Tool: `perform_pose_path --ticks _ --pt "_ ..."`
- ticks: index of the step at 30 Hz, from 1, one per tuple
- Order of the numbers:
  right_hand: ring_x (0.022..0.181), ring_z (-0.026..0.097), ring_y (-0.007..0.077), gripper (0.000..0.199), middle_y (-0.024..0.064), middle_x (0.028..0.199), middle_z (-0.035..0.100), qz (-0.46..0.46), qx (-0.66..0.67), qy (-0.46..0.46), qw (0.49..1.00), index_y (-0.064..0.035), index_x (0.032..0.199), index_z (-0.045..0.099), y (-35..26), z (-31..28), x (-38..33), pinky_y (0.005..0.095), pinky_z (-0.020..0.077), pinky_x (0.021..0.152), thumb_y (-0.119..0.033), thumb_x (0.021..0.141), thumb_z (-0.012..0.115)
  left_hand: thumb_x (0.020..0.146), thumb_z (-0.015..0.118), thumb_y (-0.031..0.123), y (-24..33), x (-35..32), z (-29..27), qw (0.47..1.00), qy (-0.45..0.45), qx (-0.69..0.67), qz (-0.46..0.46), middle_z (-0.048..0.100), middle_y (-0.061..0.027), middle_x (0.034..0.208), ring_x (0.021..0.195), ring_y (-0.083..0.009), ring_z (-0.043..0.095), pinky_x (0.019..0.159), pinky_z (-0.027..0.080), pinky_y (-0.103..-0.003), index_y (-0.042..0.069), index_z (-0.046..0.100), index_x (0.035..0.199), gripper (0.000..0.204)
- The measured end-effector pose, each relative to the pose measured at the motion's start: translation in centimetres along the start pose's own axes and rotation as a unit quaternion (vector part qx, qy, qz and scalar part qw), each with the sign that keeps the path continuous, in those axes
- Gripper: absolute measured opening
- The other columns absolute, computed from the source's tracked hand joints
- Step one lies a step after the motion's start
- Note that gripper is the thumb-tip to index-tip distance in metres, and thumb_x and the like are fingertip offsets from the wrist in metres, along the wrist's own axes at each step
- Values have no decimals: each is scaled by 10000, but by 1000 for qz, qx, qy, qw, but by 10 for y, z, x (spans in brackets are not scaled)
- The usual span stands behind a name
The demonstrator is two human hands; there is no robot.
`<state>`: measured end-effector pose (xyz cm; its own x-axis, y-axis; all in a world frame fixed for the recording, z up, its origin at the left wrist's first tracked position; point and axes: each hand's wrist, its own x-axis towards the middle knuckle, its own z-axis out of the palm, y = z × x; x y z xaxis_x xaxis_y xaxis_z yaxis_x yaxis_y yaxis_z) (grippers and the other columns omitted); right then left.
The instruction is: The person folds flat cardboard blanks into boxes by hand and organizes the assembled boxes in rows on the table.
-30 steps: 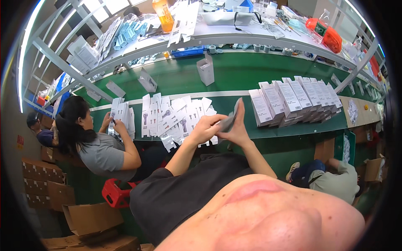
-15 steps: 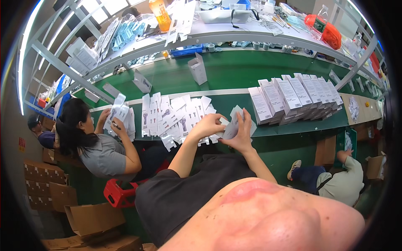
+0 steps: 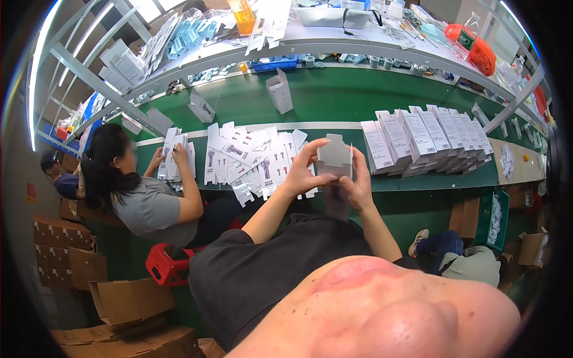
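Between my hands, just in front of the table's near edge, a white cardboard box (image 3: 335, 156) stands with its end flaps uppermost. My left hand (image 3: 303, 172) grips its left side, fingers behind and thumb across the front. On the right side my right hand (image 3: 359, 186) is closed around it, thumb low near the other thumb. The lower part of the box hangs below my fingers. Left of it spreads a pile of flat printed cartons (image 3: 248, 156), overlapping loosely. To the right stand rows of folded white boxes (image 3: 416, 140), close together.
Two more boxes, one upright (image 3: 279, 93) and one tilted (image 3: 201, 108), sit on the green belt (image 3: 239, 98). A co-worker in grey (image 3: 146, 206) handles cartons at left, beside a red stool (image 3: 164, 265). A shelf (image 3: 286, 52) spans the far side. Brown cartons (image 3: 131, 301) stand lower left.
The box in my hands has turned, bringing its flapped end up and toward me. The co-worker's raised carton has come down to their stack. A person at right has drawn back from the green crate.
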<state>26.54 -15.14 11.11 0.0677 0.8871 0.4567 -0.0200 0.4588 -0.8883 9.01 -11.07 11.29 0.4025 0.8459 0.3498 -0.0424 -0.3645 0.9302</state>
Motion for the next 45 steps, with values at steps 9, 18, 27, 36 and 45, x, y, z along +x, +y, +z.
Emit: perform_pose_path --ticks 9,18,27,36,45 --pt "1138 537 266 367 153 1319 531 101 -23 47 994 -11 1320 520 -15 20 7 360 392 1025 -139 976 507 891 646 322 -21 8 26 971 39 -222 -78 547 -146 1351 1260 -259 503 1063 373 -378 75 398 1440 651" --pt "1199 504 256 418 147 1354 519 99 -69 51 991 -15 1356 513 -4 17 1 353 376 1037 -109 950 494 930 613 317 -31 -1 28 981 18 -195 -13 530 -148 1358 1228 -253 497 1062 367 -381 61 343 1462 649" --pt "1223 489 260 469 160 1374 509 146 -69 49 986 -14 1376 515 -2 17 5 343 372 1031 -92 913 510 961 505 218 -23 -7 19 992 -2 -125 -34 465 -167 1410 1310 -269 428 1086 342 -364 36 314 1489 590" --pt "1158 535 279 427 169 1331 536 87 -32 60 994 0 1326 542 3 24 4 339 385 1031 -75 906 533 971 465 185 -50 -8 16 949 3 -255 -186 463 -126 1424 1328 -245 401 1120 295 -368 48 367 1466 523" --pt "1092 526 247 365 136 1209 583 142 -34 84 986 -5 1245 563 18 27 -4 333 377 1016 -131 913 475 974 433 176 -31 -10 26 995 21 -91 16 400 -166 1462 1345 -321 377 1143 257 -409 75 439 1400 438"
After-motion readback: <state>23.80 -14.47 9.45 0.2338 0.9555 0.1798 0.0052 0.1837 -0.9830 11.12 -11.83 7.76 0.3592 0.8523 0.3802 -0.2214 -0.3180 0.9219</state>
